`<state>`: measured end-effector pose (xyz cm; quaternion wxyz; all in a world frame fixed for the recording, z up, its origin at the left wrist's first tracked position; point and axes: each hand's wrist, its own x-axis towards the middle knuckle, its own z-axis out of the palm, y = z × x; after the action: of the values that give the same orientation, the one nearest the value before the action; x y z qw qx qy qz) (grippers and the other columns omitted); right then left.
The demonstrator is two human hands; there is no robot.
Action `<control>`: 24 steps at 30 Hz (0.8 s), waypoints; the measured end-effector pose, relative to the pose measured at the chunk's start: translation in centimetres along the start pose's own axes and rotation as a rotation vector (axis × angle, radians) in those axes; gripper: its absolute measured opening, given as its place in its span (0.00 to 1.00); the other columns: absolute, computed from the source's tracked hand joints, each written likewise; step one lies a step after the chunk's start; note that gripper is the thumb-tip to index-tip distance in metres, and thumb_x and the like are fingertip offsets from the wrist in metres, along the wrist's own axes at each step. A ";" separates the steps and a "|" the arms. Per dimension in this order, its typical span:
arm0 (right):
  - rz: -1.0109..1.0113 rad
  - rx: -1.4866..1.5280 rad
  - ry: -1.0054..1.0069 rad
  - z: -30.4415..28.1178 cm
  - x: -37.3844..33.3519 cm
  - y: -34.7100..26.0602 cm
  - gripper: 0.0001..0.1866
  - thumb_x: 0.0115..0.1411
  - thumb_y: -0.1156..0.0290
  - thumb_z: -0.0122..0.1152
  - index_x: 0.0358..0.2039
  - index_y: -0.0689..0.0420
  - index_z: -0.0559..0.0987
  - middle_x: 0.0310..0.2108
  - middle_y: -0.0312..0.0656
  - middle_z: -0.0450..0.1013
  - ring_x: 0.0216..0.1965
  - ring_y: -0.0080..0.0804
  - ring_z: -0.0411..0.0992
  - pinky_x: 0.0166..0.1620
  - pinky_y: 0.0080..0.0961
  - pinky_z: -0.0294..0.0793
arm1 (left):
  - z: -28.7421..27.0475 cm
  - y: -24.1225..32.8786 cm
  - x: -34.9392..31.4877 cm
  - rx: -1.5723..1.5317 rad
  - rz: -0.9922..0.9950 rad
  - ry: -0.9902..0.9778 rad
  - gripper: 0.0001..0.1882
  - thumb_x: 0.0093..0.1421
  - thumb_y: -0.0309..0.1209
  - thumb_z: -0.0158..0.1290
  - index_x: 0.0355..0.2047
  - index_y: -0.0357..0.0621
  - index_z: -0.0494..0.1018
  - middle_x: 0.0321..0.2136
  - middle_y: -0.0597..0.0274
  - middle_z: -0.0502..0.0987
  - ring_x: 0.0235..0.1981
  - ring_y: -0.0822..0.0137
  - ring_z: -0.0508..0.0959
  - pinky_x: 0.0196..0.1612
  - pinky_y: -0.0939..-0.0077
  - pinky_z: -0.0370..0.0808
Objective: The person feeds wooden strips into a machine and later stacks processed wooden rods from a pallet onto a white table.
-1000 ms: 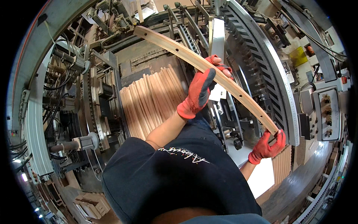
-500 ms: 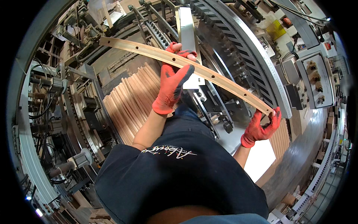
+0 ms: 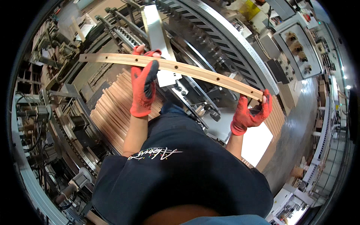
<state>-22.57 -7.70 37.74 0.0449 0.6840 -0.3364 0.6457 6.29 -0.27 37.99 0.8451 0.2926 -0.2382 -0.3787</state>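
Observation:
A long pale wooden strip (image 3: 197, 72) with a row of several dark holes is held up across the view, its right end lower than its left. My left hand (image 3: 144, 84), in a red glove with dark patches and bare fingertips, is closed around the strip left of its middle, thumb on the near side. At the strip's right end, my right hand (image 3: 253, 114) in a matching glove pinches it between thumb and fingers. Beneath the strip lies a white panel (image 3: 167, 77) on the machine's metal frame.
Many similar wooden strips (image 3: 118, 107) lie side by side at the left, with another group (image 3: 275, 118) at the right. A machine with a toothed curved rail (image 3: 225, 45) spans the far side. A control box (image 3: 298, 48) stands far right; machinery (image 3: 75, 127) lines the left.
The view has turned and shifted. The strip lies less steeply now, its right end raised relative to its left. Both hands keep their hold on it and appear further left.

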 end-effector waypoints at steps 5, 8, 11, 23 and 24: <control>-0.058 0.086 0.071 0.3 0.3 -0.4 0.35 0.46 0.76 0.78 0.54 0.54 0.71 0.55 0.52 0.66 0.54 0.47 0.70 0.55 0.40 0.74 | -0.6 0.2 0.0 -0.077 -0.047 0.011 0.30 0.63 0.22 0.54 0.63 0.40 0.55 0.43 0.55 0.76 0.49 0.65 0.74 0.56 0.73 0.68; -0.140 -0.025 -0.055 -0.6 0.9 -0.9 0.33 0.47 0.79 0.76 0.54 0.56 0.72 0.55 0.51 0.64 0.53 0.44 0.70 0.54 0.39 0.77 | -1.2 0.1 0.1 -0.090 -0.039 0.015 0.31 0.63 0.24 0.54 0.64 0.40 0.55 0.45 0.54 0.75 0.48 0.64 0.75 0.55 0.71 0.71; -0.238 -0.151 -0.125 -1.1 1.4 -1.1 0.26 0.47 0.77 0.76 0.49 0.56 0.77 0.54 0.49 0.66 0.52 0.44 0.70 0.52 0.37 0.76 | -0.9 0.1 0.0 -0.081 -0.035 0.023 0.31 0.63 0.24 0.54 0.64 0.40 0.55 0.45 0.54 0.75 0.48 0.64 0.75 0.54 0.70 0.72; -0.149 0.014 -0.066 -0.3 0.7 -0.4 0.28 0.48 0.75 0.75 0.48 0.52 0.70 0.54 0.48 0.65 0.54 0.47 0.69 0.51 0.39 0.73 | -0.9 0.0 0.0 -0.065 0.005 -0.003 0.26 0.68 0.25 0.48 0.65 0.37 0.56 0.46 0.50 0.75 0.51 0.58 0.75 0.56 0.64 0.74; -0.145 0.026 -0.075 0.2 0.7 -0.5 0.29 0.48 0.73 0.76 0.48 0.52 0.69 0.53 0.48 0.65 0.54 0.48 0.69 0.50 0.39 0.73 | -1.5 0.3 0.0 -0.083 0.029 -0.004 0.27 0.68 0.25 0.48 0.65 0.36 0.56 0.46 0.51 0.76 0.51 0.59 0.75 0.56 0.64 0.75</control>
<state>-22.15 -7.70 38.53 0.0702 0.7309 -0.2791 0.6189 7.32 0.36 37.13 0.8616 0.2529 -0.2279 -0.3766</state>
